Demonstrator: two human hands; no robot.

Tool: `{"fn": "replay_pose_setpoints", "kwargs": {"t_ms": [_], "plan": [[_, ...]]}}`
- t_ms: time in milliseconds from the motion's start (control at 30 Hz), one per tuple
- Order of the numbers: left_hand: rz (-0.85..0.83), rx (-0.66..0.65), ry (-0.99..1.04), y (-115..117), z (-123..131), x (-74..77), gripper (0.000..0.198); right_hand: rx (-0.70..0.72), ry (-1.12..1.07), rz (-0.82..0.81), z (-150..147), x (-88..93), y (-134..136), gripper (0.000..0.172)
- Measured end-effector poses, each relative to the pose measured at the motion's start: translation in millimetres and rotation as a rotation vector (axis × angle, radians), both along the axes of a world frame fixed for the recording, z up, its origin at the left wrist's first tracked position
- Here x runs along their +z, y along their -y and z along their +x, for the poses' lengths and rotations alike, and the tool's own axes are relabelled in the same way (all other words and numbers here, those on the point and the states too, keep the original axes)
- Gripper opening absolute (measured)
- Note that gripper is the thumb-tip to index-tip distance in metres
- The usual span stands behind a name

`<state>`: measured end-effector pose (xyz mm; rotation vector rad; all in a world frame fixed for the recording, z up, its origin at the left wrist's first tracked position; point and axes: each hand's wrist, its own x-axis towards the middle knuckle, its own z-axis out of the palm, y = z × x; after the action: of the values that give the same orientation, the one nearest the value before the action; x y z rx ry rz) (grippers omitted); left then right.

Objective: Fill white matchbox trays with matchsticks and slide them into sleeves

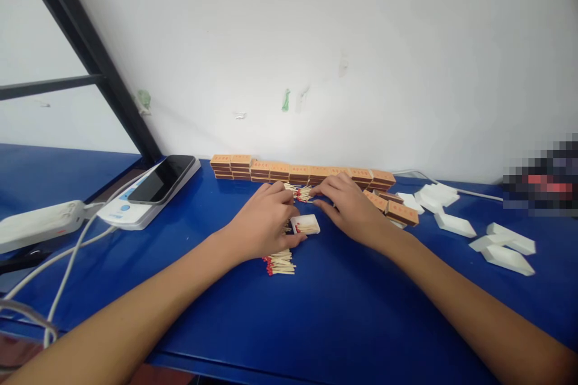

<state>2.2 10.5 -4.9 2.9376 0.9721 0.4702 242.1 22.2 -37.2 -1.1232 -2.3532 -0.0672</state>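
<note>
My left hand (266,222) is curled at the left end of a small white matchbox tray (311,222), its thumb and forefinger gripping it. Several red-tipped matches (307,228) lie inside the tray. Below that hand is a loose pile of matches (280,263), partly covered by it. My right hand (351,207) reaches in from the right, thumb and fingers bent but apart, with the fingertips at the edge of another heap of matches (303,194) behind the tray. Whether they touch a match is hard to make out.
Orange matchboxes (300,173) stand stacked along the wall. More matchboxes (401,213) lie beside my right wrist, and several empty white trays (456,224) are scattered at right. On the left are a phone (162,179) on a white device, a power strip (43,225) and cables.
</note>
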Motion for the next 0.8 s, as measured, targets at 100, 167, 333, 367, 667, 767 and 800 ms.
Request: {"fn": "replay_pose_setpoints", "kwargs": {"t_ms": [100,167,333,367,667,767,800], "plan": [[-0.011,0.010,-0.008,0.1,0.2,1.0,0.033,-0.047,0.076,0.010,6.5,-7.1,-10.9,0.008],[-0.009,0.011,-0.009,0.3,0.3,1.4,0.032,-0.050,0.095,0.010,7.7,-9.7,-12.3,0.007],[-0.002,0.001,-0.006,0.2,0.3,1.0,0.033,-0.058,0.127,0.032,6.2,-11.6,-11.5,0.010],[-0.002,0.001,-0.006,0.2,0.3,1.0,0.033,-0.059,0.137,0.031,5.9,-11.7,-11.7,0.009],[-0.008,0.005,-0.013,-0.3,-0.8,1.7,0.033,-0.070,0.142,0.023,5.2,-12.6,-12.8,0.010],[-0.005,0.006,-0.012,-0.6,-0.5,1.4,0.033,-0.068,0.133,0.030,5.6,-13.0,-13.0,0.007],[-0.006,0.006,-0.012,-0.6,-0.4,1.3,0.033,-0.066,0.130,0.033,5.8,-12.8,-12.9,0.008]]}}
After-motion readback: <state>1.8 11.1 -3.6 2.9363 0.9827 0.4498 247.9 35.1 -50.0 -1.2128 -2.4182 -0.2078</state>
